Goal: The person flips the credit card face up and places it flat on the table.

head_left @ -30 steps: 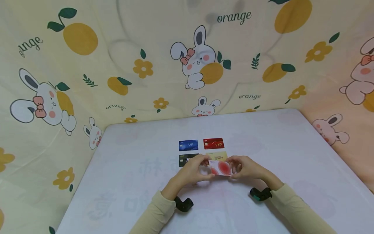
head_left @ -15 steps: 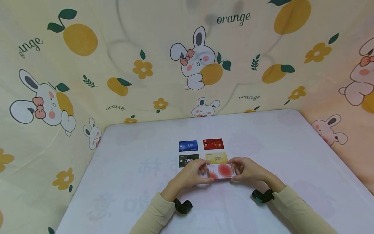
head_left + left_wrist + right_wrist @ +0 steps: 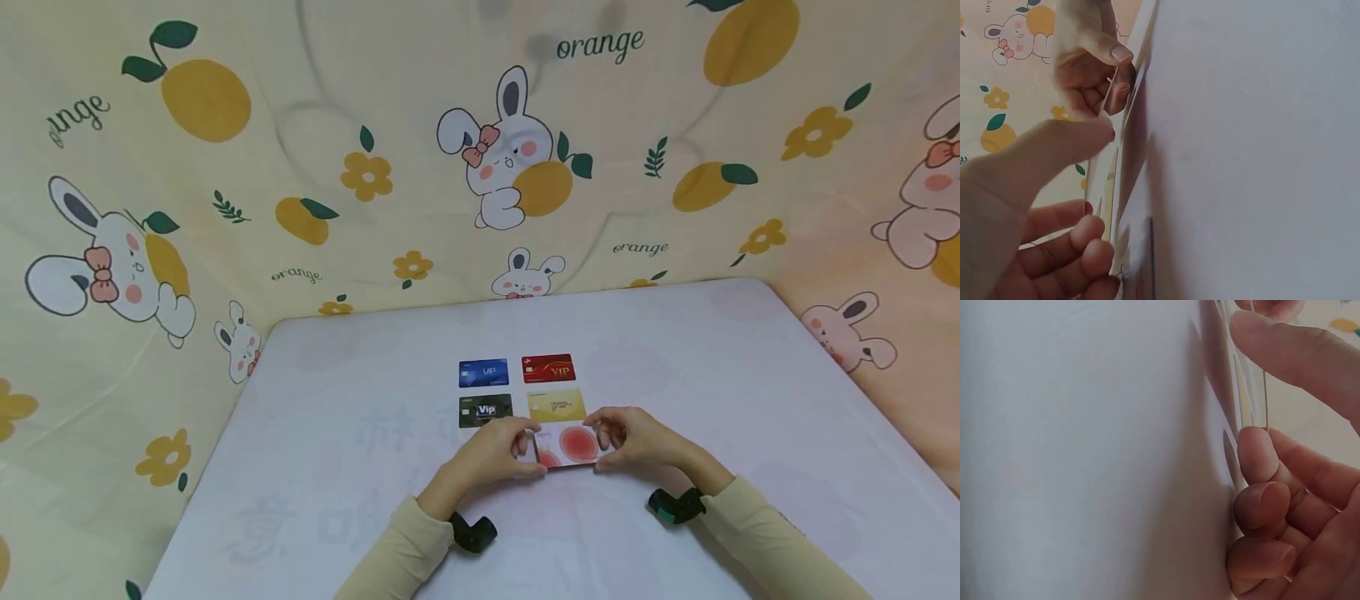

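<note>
A white card with red circles (image 3: pixel 567 444) is held by both hands at its short ends, close over the table. My left hand (image 3: pixel 487 454) pinches its left end between thumb and fingers; my right hand (image 3: pixel 641 437) does the same on the right. Just beyond it lie a gold card (image 3: pixel 557 405) and, by the left fingers, a black "Vip" card (image 3: pixel 486 410). The left wrist view shows the held card edge-on between the left thumb and fingers, with the right hand (image 3: pixel 1088 62) at the far end.
Behind these lie a blue VIP card (image 3: pixel 483 372) and a red VIP card (image 3: pixel 549 367), making two rows. A white cloth covers the table (image 3: pixel 300 450). A patterned curtain (image 3: pixel 420 192) with rabbits and oranges rises behind it.
Both hands have brought the white card a little nearer to me and flatter to view. More of the black and gold cards now shows; the other cards have stayed put.
</note>
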`<state>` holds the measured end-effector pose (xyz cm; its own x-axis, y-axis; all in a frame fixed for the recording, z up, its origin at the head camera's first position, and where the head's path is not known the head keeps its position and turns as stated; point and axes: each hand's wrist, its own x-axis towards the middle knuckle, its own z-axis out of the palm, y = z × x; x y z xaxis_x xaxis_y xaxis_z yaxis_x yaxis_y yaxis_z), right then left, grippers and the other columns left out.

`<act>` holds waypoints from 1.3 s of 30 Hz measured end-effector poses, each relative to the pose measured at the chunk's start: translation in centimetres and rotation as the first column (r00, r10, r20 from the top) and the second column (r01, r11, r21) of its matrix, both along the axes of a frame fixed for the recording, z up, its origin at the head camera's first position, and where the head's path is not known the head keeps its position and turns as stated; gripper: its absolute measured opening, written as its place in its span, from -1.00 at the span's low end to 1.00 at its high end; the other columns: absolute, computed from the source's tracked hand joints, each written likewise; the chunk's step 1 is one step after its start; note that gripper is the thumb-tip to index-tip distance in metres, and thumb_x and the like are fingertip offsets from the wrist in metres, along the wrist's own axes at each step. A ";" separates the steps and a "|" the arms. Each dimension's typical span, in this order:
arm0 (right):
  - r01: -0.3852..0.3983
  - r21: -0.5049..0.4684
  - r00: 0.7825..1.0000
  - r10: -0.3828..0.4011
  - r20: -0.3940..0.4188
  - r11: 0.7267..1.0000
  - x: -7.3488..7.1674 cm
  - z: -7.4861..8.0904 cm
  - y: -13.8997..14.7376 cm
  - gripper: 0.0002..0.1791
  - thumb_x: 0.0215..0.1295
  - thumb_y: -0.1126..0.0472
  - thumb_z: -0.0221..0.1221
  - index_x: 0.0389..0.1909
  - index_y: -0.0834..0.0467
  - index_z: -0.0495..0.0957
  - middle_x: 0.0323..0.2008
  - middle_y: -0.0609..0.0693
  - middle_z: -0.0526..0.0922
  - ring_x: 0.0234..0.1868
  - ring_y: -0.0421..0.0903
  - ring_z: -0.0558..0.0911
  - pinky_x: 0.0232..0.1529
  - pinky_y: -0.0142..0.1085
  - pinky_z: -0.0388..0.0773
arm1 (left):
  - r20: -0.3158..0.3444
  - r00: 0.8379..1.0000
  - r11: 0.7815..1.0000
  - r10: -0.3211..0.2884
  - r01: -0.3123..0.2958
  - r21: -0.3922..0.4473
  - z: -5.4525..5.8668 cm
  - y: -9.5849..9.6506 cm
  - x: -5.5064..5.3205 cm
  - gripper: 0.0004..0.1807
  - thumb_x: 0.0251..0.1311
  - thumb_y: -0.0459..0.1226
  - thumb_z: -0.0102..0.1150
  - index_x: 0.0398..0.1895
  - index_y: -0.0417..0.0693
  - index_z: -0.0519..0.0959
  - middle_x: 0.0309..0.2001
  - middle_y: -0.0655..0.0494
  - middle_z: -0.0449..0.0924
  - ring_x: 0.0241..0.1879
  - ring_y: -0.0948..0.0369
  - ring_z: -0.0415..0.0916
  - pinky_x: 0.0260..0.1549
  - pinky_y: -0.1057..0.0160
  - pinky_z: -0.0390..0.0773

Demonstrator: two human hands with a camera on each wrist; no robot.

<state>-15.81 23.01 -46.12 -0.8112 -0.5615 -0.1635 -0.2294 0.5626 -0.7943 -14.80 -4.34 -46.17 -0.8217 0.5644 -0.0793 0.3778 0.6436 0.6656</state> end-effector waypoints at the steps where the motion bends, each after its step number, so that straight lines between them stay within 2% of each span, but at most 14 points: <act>1: 0.005 0.008 1.000 -0.005 0.005 1.000 0.0 0.0 0.0 -0.38 -0.03 0.13 0.46 0.04 0.31 0.49 -0.44 0.05 0.52 -0.47 -0.31 0.37 -0.44 -0.52 0.36 | 0.000 1.000 1.000 0.006 -0.006 -0.012 0.0 0.1 0.0 -0.43 -0.03 -0.05 0.45 0.05 -0.07 0.56 -0.50 0.21 0.42 -0.49 0.44 0.26 -0.44 0.51 0.31; 10: 0.021 0.078 1.000 -0.020 -0.009 0.997 -0.1 -0.1 -0.1 -0.39 -0.05 0.15 0.46 0.05 0.27 0.50 -0.46 -0.04 0.47 -0.47 -0.29 0.36 -0.45 -0.52 0.36 | -0.015 0.999 0.996 0.030 -0.031 -0.089 -0.1 0.7 0.2 -0.43 -0.03 -0.03 0.44 0.07 -0.03 0.57 -0.58 0.28 0.30 -0.55 0.41 0.22 -0.50 0.49 0.26; 16: 0.023 0.077 1.000 -0.021 -0.020 0.997 0.0 0.0 -0.2 -0.40 -0.06 0.19 0.46 0.04 0.28 0.50 -0.45 -0.02 0.47 -0.47 -0.28 0.36 -0.46 -0.52 0.36 | -0.034 0.999 0.992 0.029 -0.033 -0.124 -0.5 0.8 0.1 -0.43 -0.02 -0.03 0.43 0.09 -0.01 0.57 -0.57 0.27 0.30 -0.54 0.40 0.22 -0.53 0.48 0.23; 20: 0.024 0.078 0.999 -0.022 -0.032 0.997 0.0 -0.2 -0.3 -0.42 -0.07 0.20 0.47 0.01 0.27 0.50 -0.46 -0.01 0.47 -0.47 -0.28 0.36 -0.46 -0.52 0.37 | -0.035 0.999 0.992 0.036 -0.040 -0.122 -0.7 0.8 0.2 -0.42 -0.03 -0.03 0.44 0.09 0.00 0.58 -0.53 0.25 0.33 -0.50 0.40 0.24 -0.48 0.49 0.26; 24: 0.027 0.069 0.999 -0.026 -0.019 0.997 0.2 -0.5 -0.4 -0.42 -0.07 0.21 0.47 -0.01 0.26 0.49 -0.46 -0.01 0.46 -0.47 -0.28 0.36 -0.46 -0.52 0.38 | -0.004 0.999 0.993 0.052 -0.052 -0.104 -0.8 0.7 0.5 -0.43 -0.04 -0.04 0.45 0.09 0.00 0.58 -0.50 0.23 0.34 -0.47 0.39 0.27 -0.46 0.47 0.30; 28: 0.019 0.065 1.000 -0.018 -0.015 0.998 0.4 -0.7 -0.4 -0.43 -0.08 0.21 0.47 -0.02 0.27 0.48 -0.46 -0.02 0.45 -0.48 -0.29 0.36 -0.46 -0.52 0.40 | 0.001 0.999 0.993 0.045 -0.045 -0.106 -0.9 0.6 0.7 -0.42 -0.04 -0.05 0.45 0.09 0.00 0.58 -0.48 0.21 0.36 -0.44 0.39 0.28 -0.44 0.48 0.31; 37: 0.013 0.073 0.999 -0.009 -0.047 0.997 0.4 -0.5 -0.3 -0.43 -0.07 0.19 0.47 -0.03 0.27 0.49 -0.46 -0.02 0.46 -0.48 -0.30 0.36 -0.47 -0.52 0.40 | -0.073 0.997 0.988 0.031 -0.042 -0.149 -0.8 0.7 0.8 -0.39 -0.02 -0.02 0.43 0.15 0.05 0.56 -0.38 0.23 0.41 -0.37 0.38 0.30 -0.40 0.48 0.33; 39: 0.009 0.073 0.999 -0.005 -0.054 0.997 0.2 -0.2 -0.3 -0.43 -0.06 0.18 0.46 -0.02 0.27 0.49 -0.46 0.00 0.48 -0.47 -0.29 0.37 -0.46 -0.52 0.40 | -0.080 0.996 0.989 0.047 -0.058 -0.136 -0.6 0.4 0.7 -0.40 0.00 -0.02 0.42 0.15 0.06 0.55 -0.33 0.21 0.44 -0.35 0.37 0.32 -0.38 0.48 0.36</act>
